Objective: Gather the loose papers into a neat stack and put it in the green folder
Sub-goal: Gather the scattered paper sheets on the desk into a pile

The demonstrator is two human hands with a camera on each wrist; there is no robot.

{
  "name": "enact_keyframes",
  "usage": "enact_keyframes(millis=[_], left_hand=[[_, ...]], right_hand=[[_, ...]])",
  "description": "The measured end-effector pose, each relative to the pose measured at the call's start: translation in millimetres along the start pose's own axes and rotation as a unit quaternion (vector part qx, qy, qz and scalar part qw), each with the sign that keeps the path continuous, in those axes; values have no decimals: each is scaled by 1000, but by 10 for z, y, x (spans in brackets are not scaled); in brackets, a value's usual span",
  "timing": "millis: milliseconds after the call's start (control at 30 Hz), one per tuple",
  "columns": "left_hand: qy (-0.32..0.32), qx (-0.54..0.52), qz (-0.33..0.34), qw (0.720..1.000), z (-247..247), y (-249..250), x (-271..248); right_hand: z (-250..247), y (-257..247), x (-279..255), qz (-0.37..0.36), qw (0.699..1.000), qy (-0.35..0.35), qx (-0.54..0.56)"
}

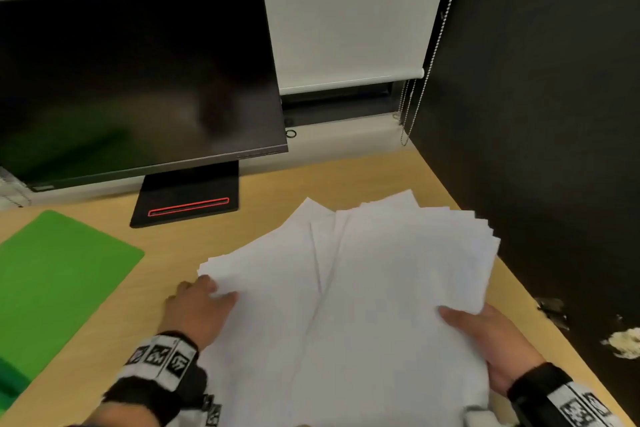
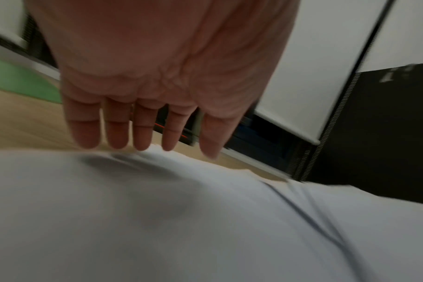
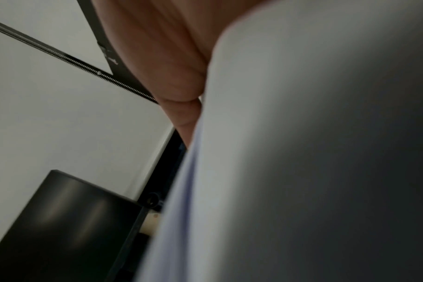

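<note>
Both hands are bare. The left hand (image 1: 199, 308) has a band at the wrist (image 1: 161, 357) made of white square tiles, each printed with a black blocky pattern. Below it sits a black fuzzy cuff (image 1: 145, 395), with more patterned tiles at its near edge. The right hand (image 1: 491, 340) has a black cuff (image 1: 536, 381) first, then a white patterned band (image 1: 581, 407) nearer the arm.
</note>
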State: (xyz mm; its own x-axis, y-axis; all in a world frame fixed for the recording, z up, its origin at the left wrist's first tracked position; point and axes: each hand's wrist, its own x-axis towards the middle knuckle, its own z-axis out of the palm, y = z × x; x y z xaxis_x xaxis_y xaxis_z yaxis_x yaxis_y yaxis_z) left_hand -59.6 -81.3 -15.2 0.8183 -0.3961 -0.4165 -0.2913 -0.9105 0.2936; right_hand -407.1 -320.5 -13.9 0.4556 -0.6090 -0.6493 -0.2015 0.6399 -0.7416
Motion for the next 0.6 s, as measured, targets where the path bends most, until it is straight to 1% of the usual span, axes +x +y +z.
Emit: enact_keyframes(millis=[33, 100, 167, 233, 367, 433, 500, 600], left_hand=[[-9, 16, -39, 999, -58, -205, -2], [-30, 56, -87, 994, -111, -493, -54], [-50, 101, -100, 989, -99, -624, -99], [-77, 105, -91, 987, -50, -646, -117], [-95, 32, -74, 992, 35, -619, -121], [-92, 36, -63, 993, 70, -599, -143], [-82, 20, -68, 994, 54, -568, -179], [-91, -83, -61, 991, 52, -540, -165]], right_hand=[[-101, 24, -2, 10, 1000, 7, 7], [-196, 62, -43, 28, 999, 21, 3], [-239, 118, -55, 36, 998, 45, -7], [-235, 163, -77, 32, 997, 62, -13], [-139, 141, -134, 20, 997, 80, -1], [-134, 144, -130, 27, 996, 82, 4], [-126, 148, -141, 33, 995, 89, 3], [-137, 169, -146, 39, 994, 98, -8]])
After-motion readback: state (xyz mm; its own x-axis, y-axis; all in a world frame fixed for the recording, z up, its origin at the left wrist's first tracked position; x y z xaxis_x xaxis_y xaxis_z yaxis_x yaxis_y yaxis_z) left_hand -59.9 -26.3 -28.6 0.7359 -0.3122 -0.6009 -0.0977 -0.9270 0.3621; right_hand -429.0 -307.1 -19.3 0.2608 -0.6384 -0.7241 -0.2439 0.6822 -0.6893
